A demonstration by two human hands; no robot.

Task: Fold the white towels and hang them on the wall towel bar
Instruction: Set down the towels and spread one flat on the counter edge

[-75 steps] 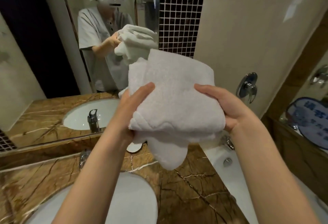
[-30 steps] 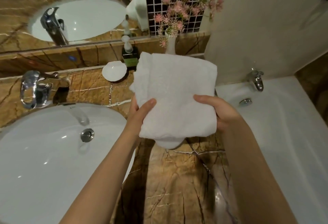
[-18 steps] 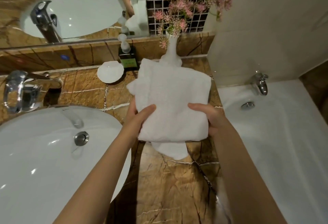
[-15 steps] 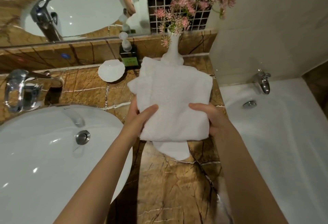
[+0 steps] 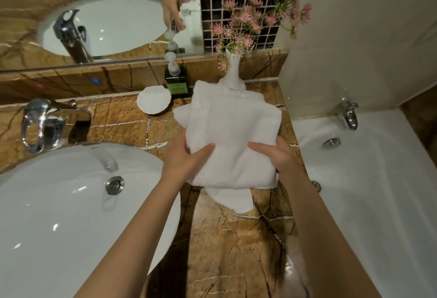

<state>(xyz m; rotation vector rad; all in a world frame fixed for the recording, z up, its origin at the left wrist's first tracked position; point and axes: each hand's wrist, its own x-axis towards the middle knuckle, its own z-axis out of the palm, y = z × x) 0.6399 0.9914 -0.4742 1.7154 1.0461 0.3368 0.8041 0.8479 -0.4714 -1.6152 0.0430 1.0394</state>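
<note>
The left hand (image 5: 186, 163) and right hand (image 5: 276, 158) grip a roughly folded white terry towel (image 5: 231, 132), seemingly touching the brown marble counter (image 5: 224, 250); hanging is not yet done.

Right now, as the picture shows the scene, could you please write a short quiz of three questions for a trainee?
1. True or false: the left grip and the right grip both hold the white towel over the marble counter.
2. What stands just behind the towel? A) a glass cup B) a white vase with pink flowers C) a toothbrush holder
3. Fill in: the white shell-shaped dish lies just left of the ____ with a pump.
Key: 1 true; 2 B; 3 soap bottle.
</note>
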